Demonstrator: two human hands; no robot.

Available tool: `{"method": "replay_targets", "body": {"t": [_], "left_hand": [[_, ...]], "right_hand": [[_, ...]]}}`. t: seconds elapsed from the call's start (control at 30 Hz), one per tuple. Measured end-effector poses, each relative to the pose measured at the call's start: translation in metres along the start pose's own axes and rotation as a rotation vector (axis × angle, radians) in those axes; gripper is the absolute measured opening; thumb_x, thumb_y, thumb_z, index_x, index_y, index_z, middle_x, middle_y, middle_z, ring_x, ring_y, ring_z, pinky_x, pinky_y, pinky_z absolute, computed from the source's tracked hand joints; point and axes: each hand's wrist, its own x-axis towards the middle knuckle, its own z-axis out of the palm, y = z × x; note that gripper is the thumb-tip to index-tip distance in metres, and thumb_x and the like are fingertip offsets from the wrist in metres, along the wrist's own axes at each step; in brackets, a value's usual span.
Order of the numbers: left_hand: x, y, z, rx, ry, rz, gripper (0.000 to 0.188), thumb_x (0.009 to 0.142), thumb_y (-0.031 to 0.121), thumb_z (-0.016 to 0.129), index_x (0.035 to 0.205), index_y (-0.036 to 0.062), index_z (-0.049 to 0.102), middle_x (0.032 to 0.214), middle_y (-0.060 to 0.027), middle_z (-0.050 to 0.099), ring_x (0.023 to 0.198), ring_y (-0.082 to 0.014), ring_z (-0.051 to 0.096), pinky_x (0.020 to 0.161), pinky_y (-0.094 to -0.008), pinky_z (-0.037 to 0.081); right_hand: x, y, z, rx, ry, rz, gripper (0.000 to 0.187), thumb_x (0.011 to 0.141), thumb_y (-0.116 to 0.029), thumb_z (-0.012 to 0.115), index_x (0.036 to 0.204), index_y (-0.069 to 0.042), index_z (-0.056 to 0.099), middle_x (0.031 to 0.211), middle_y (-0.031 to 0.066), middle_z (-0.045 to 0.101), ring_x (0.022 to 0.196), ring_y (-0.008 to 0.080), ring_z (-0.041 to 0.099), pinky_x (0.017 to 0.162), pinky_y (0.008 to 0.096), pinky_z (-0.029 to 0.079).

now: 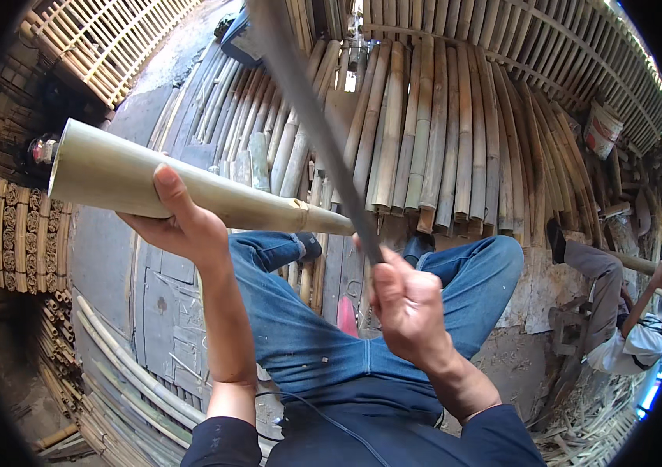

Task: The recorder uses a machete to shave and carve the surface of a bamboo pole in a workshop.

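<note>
A thick pale green bamboo pole [230,191] lies across my front, its wide cut end at the left and its other end out by my right hand. My left hand [191,229] is wrapped round it from below, thumb along the near side. A long dark machete [319,124] rises, tilted, toward the top edge; my right hand [410,311] is closed round its lower end, which the fingers hide. The blade passes in front of the pole's far end; whether they touch I cannot tell.
Rows of bamboo poles [424,132] lie ahead. Bundled bamboo pieces [31,233] are stacked at the left, with curved bamboo strips [148,389] below them. At the right a co-worker [631,335] sits holding a pole. A white bucket [603,131] stands far right.
</note>
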Motion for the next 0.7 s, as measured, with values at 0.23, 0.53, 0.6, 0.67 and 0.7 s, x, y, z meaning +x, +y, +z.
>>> {"method": "replay_targets", "body": {"t": [0.23, 0.53, 0.6, 0.67, 0.7], "left_hand": [[-0.001, 0.012, -0.001, -0.098, -0.014, -0.118, 0.077, 0.091, 0.031, 0.072, 0.142, -0.0118, 0.032, 0.129, -0.0253, 0.049, 0.115, -0.0297, 0.056, 0.095, -0.0371, 0.049], [0.001, 0.002, 0.003, 0.033, 0.022, -0.04, 0.066, 0.092, 0.036, 0.071, 0.13, -0.0107, 0.044, 0.119, -0.0202, 0.054, 0.106, -0.0244, 0.059, 0.09, -0.0353, 0.05], [0.0, 0.001, 0.005, 0.041, 0.025, -0.054, 0.066, 0.092, 0.036, 0.071, 0.131, -0.0109, 0.043, 0.12, -0.0208, 0.054, 0.107, -0.0247, 0.059, 0.09, -0.0353, 0.05], [0.0, 0.001, 0.006, 0.046, 0.02, -0.059, 0.067, 0.093, 0.035, 0.071, 0.132, -0.0111, 0.042, 0.122, -0.0214, 0.054, 0.108, -0.0251, 0.059, 0.09, -0.0352, 0.05], [0.001, 0.002, 0.006, 0.059, 0.019, 0.003, 0.068, 0.093, 0.035, 0.07, 0.133, -0.0113, 0.041, 0.124, -0.0221, 0.053, 0.109, -0.0255, 0.059, 0.091, -0.0355, 0.051]], "right_hand": [[-0.009, 0.056, 0.007, -0.262, -0.151, 0.298, 0.039, 0.104, -0.031, 0.052, 0.126, -0.001, 0.062, 0.064, 0.0228, 0.056, 0.059, 0.0339, 0.063, 0.057, 0.0392, 0.049], [-0.007, -0.01, -0.001, -0.071, -0.054, 0.075, 0.047, 0.107, -0.034, 0.044, 0.132, 0.002, 0.058, 0.059, -0.0043, 0.047, 0.056, 0.0047, 0.045, 0.052, 0.0227, 0.04], [-0.009, -0.009, -0.001, -0.024, -0.016, -0.019, 0.047, 0.106, -0.033, 0.046, 0.133, 0.004, 0.057, 0.058, -0.0038, 0.047, 0.053, 0.0047, 0.046, 0.051, 0.0218, 0.04], [-0.01, 0.014, 0.004, -0.063, 0.013, -0.066, 0.045, 0.106, -0.031, 0.047, 0.134, 0.002, 0.057, 0.057, -0.0017, 0.048, 0.052, 0.0056, 0.047, 0.05, 0.0232, 0.04], [-0.008, 0.032, 0.006, -0.201, -0.062, 0.018, 0.043, 0.105, -0.03, 0.047, 0.13, 0.003, 0.059, 0.056, 0.0038, 0.048, 0.05, 0.0088, 0.047, 0.05, 0.0269, 0.042]]}}
